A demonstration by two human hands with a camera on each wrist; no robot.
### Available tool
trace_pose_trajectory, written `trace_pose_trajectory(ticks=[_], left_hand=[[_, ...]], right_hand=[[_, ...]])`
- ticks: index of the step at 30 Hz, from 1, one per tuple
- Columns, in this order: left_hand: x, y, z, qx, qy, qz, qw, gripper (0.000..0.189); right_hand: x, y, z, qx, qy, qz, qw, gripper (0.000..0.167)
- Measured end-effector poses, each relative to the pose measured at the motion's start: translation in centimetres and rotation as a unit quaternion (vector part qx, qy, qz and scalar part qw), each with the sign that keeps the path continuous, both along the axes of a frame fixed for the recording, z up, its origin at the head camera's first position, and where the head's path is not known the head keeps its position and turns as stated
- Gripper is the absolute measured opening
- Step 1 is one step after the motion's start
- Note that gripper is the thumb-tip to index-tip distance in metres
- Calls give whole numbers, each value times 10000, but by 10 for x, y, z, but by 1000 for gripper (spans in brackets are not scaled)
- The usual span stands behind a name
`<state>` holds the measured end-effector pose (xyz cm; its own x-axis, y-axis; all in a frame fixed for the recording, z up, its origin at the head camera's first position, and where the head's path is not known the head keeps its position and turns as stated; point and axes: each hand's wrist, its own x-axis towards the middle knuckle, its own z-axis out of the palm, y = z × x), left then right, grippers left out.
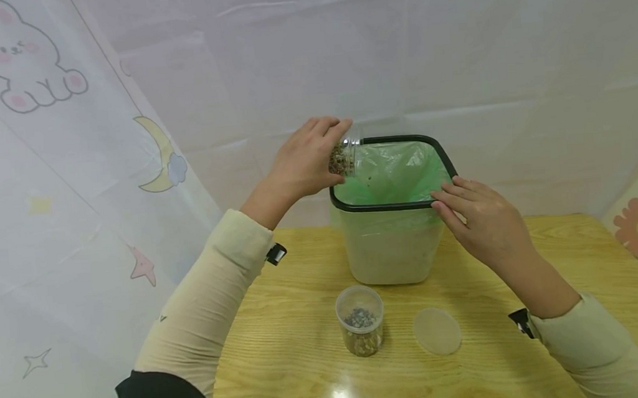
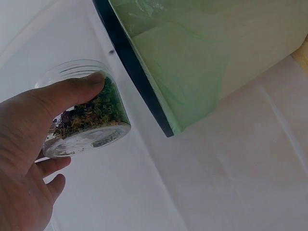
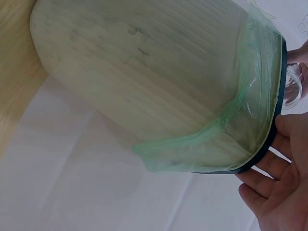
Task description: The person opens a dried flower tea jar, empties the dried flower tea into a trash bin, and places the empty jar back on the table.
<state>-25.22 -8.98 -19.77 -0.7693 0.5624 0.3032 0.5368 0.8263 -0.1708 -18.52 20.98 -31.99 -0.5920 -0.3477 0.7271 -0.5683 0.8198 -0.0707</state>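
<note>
In the head view my left hand [image 1: 307,156] grips a clear jar [image 1: 344,156] tipped on its side, its mouth facing the bin's opening. Dried plant bits [image 2: 89,115] lie inside the jar, and a small dark speck is in the air beyond its mouth. A pale trash bin [image 1: 393,249] with a black rim [image 1: 387,207] and a green liner bag [image 1: 401,167] stands upright below. My right hand [image 1: 486,223] holds the bin's near right rim corner, thumb and fingers about the edge, as the right wrist view also shows.
Nearer on the wooden table [image 1: 285,339] stands a second clear jar [image 1: 362,339], uncovered, with grey bits on top. A round translucent lid [image 1: 437,331] lies flat to its right. A pale printed cloth [image 1: 285,52] hangs behind and at the left.
</note>
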Motion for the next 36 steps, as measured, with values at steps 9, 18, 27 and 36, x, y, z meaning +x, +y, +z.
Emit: trace_pose_trajectory(ticks=[9, 18, 27, 36], left_hand=[[0, 1, -1, -41, 42, -19, 10000, 103], [3, 3, -1, -203, 73, -4, 9998, 99], [3, 4, 0, -212, 60, -25, 9998, 99], [3, 4, 0, -157, 39, -40, 9999, 97]], right_hand=[[0, 0, 0, -42, -7, 4, 10000, 32], [1, 0, 0, -91, 88, 53, 9999, 32], [1, 1, 1, -83, 141, 94, 9998, 33], [2, 1, 0, -62, 28, 71, 10000, 32]])
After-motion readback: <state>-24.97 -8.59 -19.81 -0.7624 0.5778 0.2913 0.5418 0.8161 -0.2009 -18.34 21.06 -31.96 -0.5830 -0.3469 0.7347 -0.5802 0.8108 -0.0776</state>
